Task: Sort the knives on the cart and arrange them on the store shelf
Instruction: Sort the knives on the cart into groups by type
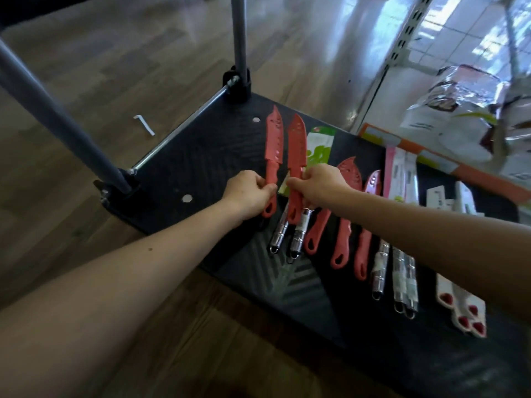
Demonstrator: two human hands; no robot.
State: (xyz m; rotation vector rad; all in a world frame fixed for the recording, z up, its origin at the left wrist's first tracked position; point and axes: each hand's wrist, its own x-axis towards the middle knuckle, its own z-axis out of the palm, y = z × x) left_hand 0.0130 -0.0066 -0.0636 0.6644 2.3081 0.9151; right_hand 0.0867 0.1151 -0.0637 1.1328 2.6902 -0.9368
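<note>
I am looking down on a black cart (201, 156) over a wood floor. My bare arms reach in from the bottom of the frame.

My left grip (250, 193) is curled round the handle of a red knife (274, 139). My right grip (319, 185) is closed round the handle of a second red knife (296, 145). The two knives sit just beside each other at frame centre, roughly parallel. Their covered tips point to the top of the frame and their handles to the bottom. I cannot tell whether they are lifted or resting on the cart.

Lower right of them three more red knives (342, 245) lie in a row at a similar angle. Steel-handled knives (297, 237) lie partly under my right grip, with more further right. White packs with red marks (462, 308) are at the right edge.

The store shelf (402, 38) stands at the upper right, so the right grip is the nearer one, I judge. Carrying the pair there would mean swinging them right across the other knives.

A green and white packet (319, 147) behind the held knives carries print, but it is too blurred to read. No brand or label is legible anywhere.
</note>
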